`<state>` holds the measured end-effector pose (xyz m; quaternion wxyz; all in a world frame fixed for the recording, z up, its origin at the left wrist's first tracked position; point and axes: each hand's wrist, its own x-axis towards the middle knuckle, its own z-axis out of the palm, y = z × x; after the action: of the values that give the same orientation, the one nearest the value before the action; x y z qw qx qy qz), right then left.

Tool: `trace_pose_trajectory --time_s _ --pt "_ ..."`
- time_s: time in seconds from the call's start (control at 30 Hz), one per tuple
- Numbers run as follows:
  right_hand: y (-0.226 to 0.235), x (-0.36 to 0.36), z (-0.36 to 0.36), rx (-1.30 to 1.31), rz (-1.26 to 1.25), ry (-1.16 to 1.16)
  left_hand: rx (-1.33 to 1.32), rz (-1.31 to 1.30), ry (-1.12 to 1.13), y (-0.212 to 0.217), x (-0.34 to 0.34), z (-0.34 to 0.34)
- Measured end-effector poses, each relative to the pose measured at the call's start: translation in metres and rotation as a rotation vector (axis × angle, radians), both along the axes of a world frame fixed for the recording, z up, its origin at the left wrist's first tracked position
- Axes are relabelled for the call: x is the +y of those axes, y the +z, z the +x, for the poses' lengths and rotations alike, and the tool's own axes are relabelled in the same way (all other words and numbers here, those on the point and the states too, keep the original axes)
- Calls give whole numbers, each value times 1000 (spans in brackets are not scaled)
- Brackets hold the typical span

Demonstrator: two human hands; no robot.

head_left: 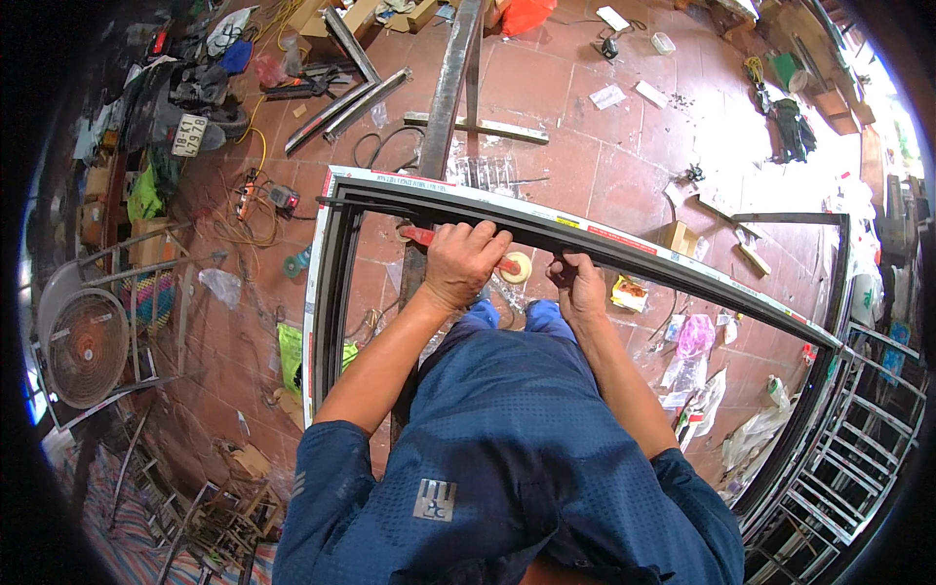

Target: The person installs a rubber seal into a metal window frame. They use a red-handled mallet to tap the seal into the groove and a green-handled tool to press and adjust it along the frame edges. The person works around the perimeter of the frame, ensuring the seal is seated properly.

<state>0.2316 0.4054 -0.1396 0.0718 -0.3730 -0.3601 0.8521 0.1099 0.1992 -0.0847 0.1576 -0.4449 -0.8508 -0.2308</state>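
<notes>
A large dark metal window or door frame (624, 255), with printed protective film along its outer edge, lies across in front of me. My left hand (466, 261) is wrapped round the red handle of a mallet (519, 269), whose round cream head shows just right of the fist. Beside the frame's inner edge, my right hand (579, 283) has its fingers curled and pinched. What they hold, if anything, is too small and dark to name. A long metal beam (451, 107) runs away from me under the frame's far bar.
A round fan (88, 346) stands at the left, near a power tool (283, 198) and cords. Metal profiles (363, 109) lie at the far left. A steel ladder-like rack (853, 444) stands at the right. Plastic bags (694, 336) and scraps litter the tiled floor (546, 93).
</notes>
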Motion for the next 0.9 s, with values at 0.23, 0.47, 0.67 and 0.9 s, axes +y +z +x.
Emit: trace_pose_trajectory --time_s 0.23,0.47,0.67,0.9 --pt "29 -18 -10 -42 8 94 13 -9 -24 -3 -3 -3" --pt "7 -24 -14 -10 16 54 10 2 -23 -2 -2 -2" --pt "21 -29 -22 -42 -28 117 -8 2 1 0 0 -1" --pt "-3 -32 -27 -22 -7 71 -23 -31 25 5 -5 -3"
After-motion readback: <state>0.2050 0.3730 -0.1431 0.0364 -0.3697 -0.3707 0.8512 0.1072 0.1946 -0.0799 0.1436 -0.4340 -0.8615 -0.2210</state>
